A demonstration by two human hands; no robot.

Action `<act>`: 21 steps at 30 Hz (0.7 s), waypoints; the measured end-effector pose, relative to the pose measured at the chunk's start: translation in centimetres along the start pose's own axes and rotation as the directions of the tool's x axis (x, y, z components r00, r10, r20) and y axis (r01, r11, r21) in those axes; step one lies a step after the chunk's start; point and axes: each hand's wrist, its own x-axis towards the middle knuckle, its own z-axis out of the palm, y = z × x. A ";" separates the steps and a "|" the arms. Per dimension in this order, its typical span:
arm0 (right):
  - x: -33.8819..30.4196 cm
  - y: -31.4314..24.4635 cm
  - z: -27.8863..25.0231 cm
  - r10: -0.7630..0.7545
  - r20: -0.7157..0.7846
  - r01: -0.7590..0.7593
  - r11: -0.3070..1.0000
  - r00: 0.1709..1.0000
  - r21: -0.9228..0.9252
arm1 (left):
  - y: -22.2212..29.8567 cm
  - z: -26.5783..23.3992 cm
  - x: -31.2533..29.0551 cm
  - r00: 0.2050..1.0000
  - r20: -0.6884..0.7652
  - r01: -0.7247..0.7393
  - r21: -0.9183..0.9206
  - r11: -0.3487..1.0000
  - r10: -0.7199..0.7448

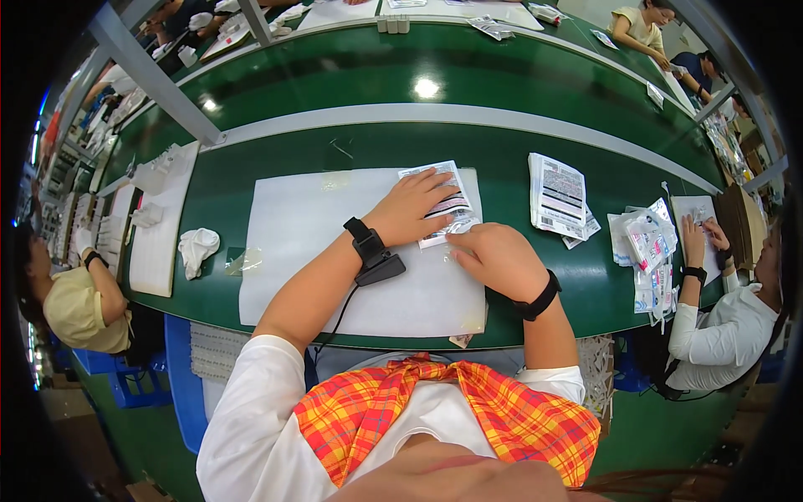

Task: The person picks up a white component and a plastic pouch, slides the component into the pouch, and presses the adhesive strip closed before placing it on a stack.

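A flat white printed packet (pixel 461 219) lies on the white mat (pixel 301 251) near its right edge. My left hand (pixel 408 209) rests flat on this packet, fingers stretched out across it and covering much of its print. At the packet's lower right corner is my right hand (pixel 500 258), its fingers curled and closed at the edge. The tips of those fingers are partly hidden. To the right of the mat sits a stack of similar printed packets (pixel 558 192), with another sticking out underneath.
A crumpled white cloth (pixel 199 249) lies left of the mat. Loose pouches (pixel 651 243) are heaped at the right, beside a co-worker (pixel 726 309). Another person (pixel 82 289) sits at the left by a white board (pixel 165 226). A grey rail (pixel 435 115) crosses the green table behind.
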 end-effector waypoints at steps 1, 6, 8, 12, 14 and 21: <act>0.0 0.0 0.0 0.002 -0.004 -0.002 1.000 1.000 0.005 | 0.0 0.0 0.0 1.000 0.002 0.000 0.001 1.000 0.000; 0.0 0.0 -0.1 0.008 -0.005 -0.008 1.000 1.000 0.007 | 0.0 0.0 0.1 1.000 0.000 0.003 0.003 1.000 -0.003; 0.0 0.0 0.0 0.003 -0.005 -0.003 1.000 1.000 0.009 | -0.2 0.1 0.0 1.000 -0.002 0.003 0.005 1.000 -0.003; 0.0 0.0 0.1 -0.005 -0.009 0.005 1.000 1.000 0.006 | -0.1 0.0 0.0 1.000 0.003 0.005 0.004 1.000 -0.005; 0.0 0.1 0.2 -0.009 -0.011 0.009 1.000 1.000 -0.004 | 0.2 -0.2 0.1 1.000 0.018 0.016 -0.003 1.000 -0.016; 0.2 0.4 -0.2 0.028 -0.008 -0.028 0.998 1.000 -0.061 | 0.2 -0.2 0.1 0.999 0.023 0.023 0.011 1.000 -0.023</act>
